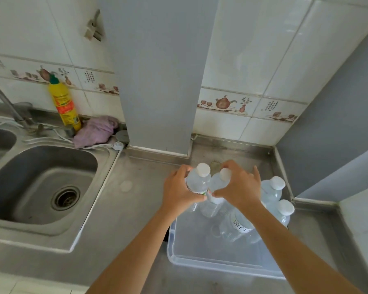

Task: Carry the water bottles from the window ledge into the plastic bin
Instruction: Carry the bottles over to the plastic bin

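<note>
My left hand [180, 188] is gripping one bottle [198, 181], my right hand [240, 187] is gripping another [220, 181], both over the bin [200, 259].

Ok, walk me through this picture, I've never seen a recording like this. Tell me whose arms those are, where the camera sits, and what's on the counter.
No machine here: a person wears one camera on the head, looking down at their own arms. The left hand grips one water bottle; the right hand grips another. Both are over the far end of a clear plastic bin on the steel counter, where more bottles already stand. To the left are a sink, a yellow detergent bottle and a purple cloth.
</note>
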